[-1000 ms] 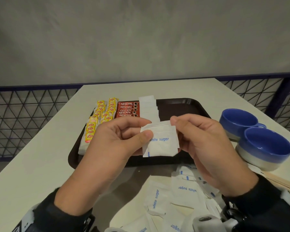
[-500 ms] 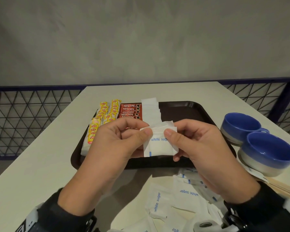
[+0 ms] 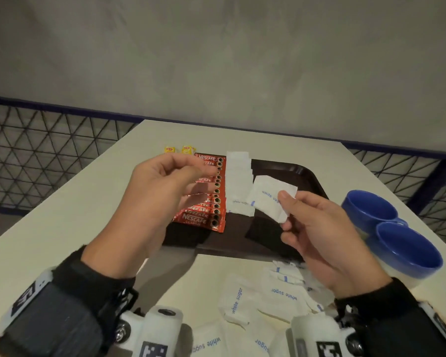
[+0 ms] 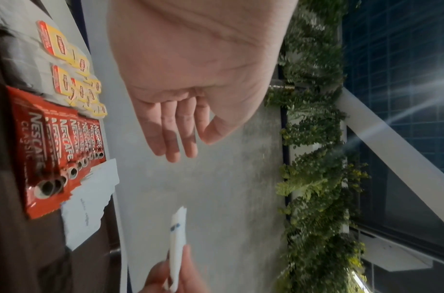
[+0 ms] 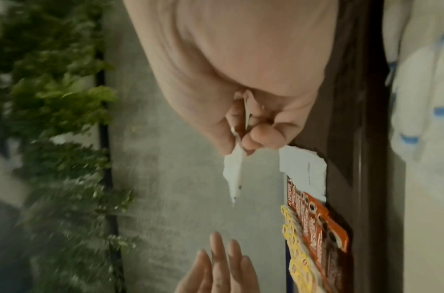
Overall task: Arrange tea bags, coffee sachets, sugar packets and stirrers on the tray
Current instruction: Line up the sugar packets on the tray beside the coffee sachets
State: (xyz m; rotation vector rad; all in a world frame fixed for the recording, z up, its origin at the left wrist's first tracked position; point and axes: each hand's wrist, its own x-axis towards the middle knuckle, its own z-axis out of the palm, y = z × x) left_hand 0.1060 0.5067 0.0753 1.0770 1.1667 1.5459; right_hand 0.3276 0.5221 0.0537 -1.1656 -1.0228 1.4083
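Observation:
My right hand pinches a small stack of white sugar packets between thumb and fingers, held above the dark brown tray; the same stack shows edge-on in the right wrist view. My left hand hovers over the tray's left part with relaxed fingers and holds nothing. On the tray lie a row of yellow tea bags, overlapping red coffee sachets and a column of sugar packets. The left hand hides most of the tea bags.
Several loose sugar packets lie on the white table in front of the tray. Two blue cups stand to the right of the tray. A dark mesh railing runs behind the table.
My left hand let go of the sugar packet stack and moved left and up over the coffee sachets. The right hand now holds the stack alone, shifted right.

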